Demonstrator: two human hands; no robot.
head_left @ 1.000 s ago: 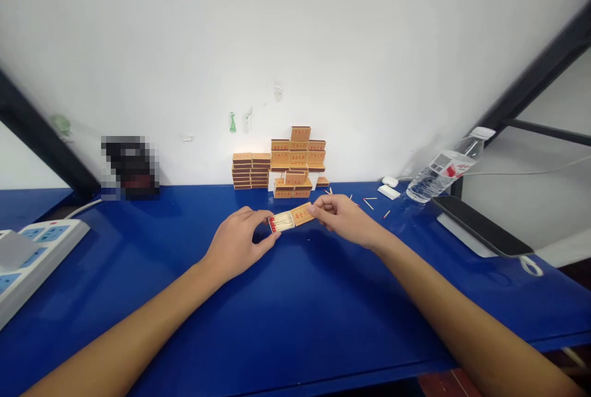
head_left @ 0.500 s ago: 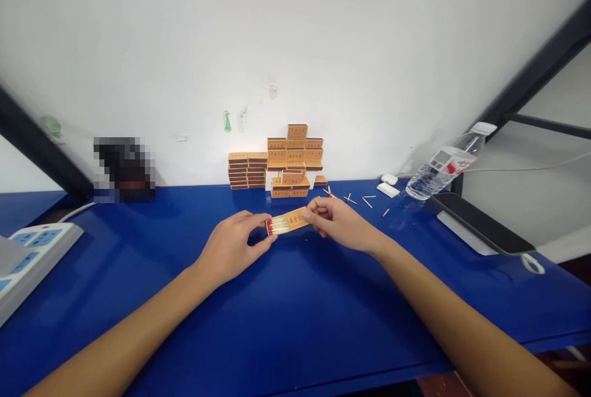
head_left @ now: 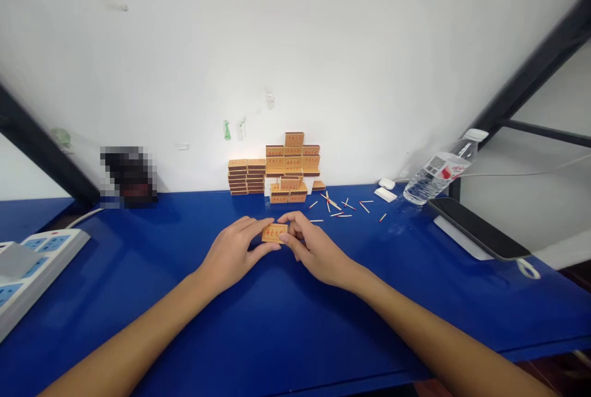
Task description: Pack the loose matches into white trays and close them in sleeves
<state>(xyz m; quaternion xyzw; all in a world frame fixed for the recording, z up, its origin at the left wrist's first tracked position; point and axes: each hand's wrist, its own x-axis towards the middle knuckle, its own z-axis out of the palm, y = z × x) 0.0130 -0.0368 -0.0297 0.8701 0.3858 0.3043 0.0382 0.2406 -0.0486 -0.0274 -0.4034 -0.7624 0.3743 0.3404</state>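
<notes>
A closed matchbox (head_left: 274, 233) with red characters on its yellow face is held above the blue table (head_left: 277, 335). My left hand (head_left: 233, 250) pinches its left end between thumb and fingers. At the other end, my right hand (head_left: 314, 249) grips it with thumb and fingertips. Behind the hands, a structure of matchboxes (head_left: 293, 163) rises against the wall, some of its boxes turned face outward. To its left stand two neat piles of matchboxes (head_left: 247, 178). Several loose matches (head_left: 330, 201) lie scattered right of the structure.
On the right are a tilted water bottle (head_left: 438, 169), a black phone-like slab (head_left: 478, 228) on a white sheet, and a small white case (head_left: 386, 189). A power strip (head_left: 55, 264) sits at left. A pixelated dark object (head_left: 132, 176) stands near the wall.
The matchbox was half open with red match heads showing; it is now closed. My right hand has moved left, nearer my left hand. The view has shifted slightly.
</notes>
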